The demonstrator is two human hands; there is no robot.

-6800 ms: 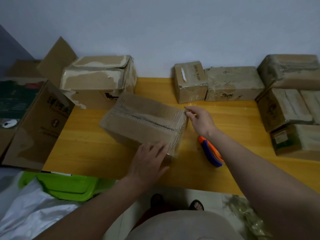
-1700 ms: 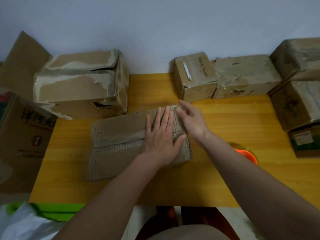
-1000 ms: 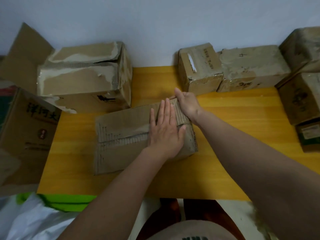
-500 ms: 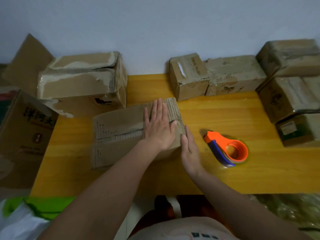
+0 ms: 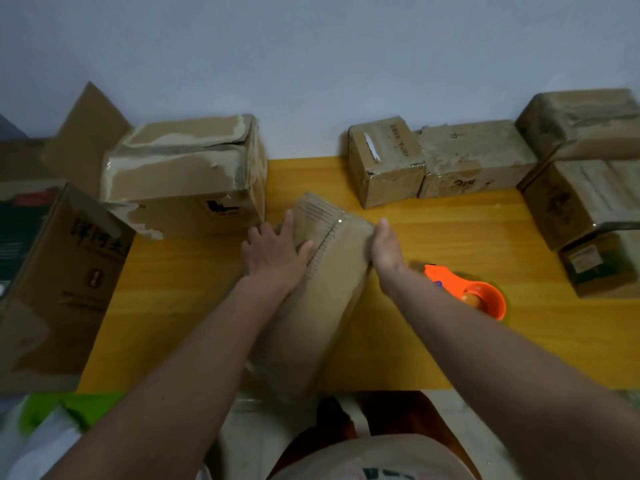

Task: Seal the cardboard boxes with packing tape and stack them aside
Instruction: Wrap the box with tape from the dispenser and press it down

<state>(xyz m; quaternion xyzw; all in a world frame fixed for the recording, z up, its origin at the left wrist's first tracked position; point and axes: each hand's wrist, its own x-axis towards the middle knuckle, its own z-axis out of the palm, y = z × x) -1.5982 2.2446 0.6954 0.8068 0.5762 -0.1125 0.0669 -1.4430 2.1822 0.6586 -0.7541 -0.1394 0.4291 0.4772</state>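
Large torn box (image 5: 187, 174) far left on table (image 5: 166, 292). Left hand (image 5: 273, 252) flat, fingers straight, pressing centre box (image 5: 332, 271); right hand (image 5: 386, 247) flat against its right side. Tape dispenser (image 5: 474, 294) just right. Boxes stacked (image 5: 581, 199) far right.

Table (image 5: 433, 358): spans the middle of the frame, wall behind it.
Long box (image 5: 332, 282): centre of frame, on the table, running from mid-table to the near edge and overhanging it.
Left hand (image 5: 273, 252): on the box's upper left face. Right hand (image 5: 386, 244): against its right side.
Tape dispenser (image 5: 467, 292): on the table, right of the long box, just beyond the right forearm.
Large box (image 5: 187, 178): upper left of the table, behind the left hand.
Two small boxes (image 5: 384, 161) (image 5: 474, 157): upper centre-right, side by side along the wall.
Stacked boxes (image 5: 585, 188): far right edge (lower ones partly cut off).
Open carton (image 5: 65, 271): far left, beside the table's end.
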